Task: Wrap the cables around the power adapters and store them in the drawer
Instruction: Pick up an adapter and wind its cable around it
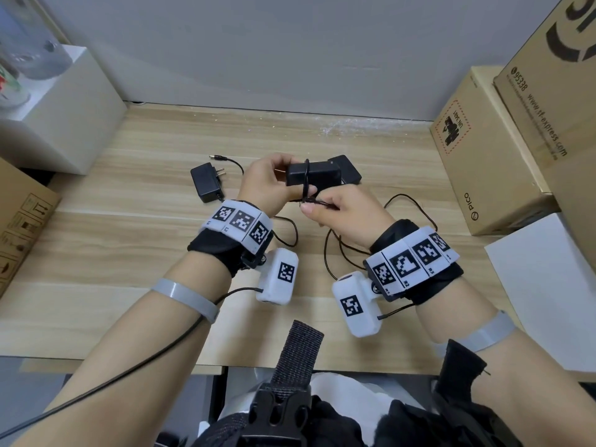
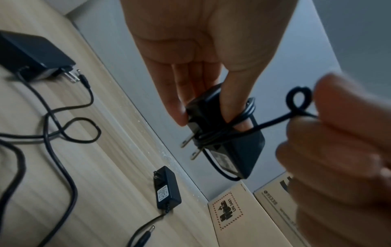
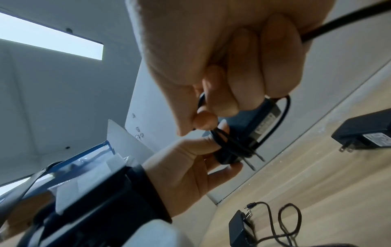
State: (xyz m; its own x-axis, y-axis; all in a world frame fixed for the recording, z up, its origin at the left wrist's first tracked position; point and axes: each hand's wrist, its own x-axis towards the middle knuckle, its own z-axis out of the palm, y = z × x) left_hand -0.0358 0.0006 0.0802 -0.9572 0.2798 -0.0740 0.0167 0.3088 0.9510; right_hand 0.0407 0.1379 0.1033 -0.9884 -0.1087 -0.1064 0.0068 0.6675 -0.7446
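My left hand grips a black power adapter above the wooden table, thumb and fingers on its plug end. Its black cable is wound a few turns around the body. My right hand pinches the loose cable just below the adapter, pulling it taut. A second black adapter lies on the table to the left with its cable trailing. A third adapter lies behind the held one.
Cardboard boxes stand stacked at the right edge, a white box at the back left and another cardboard box at the left. Loose cable loops lie on the table under my wrists. No drawer shows.
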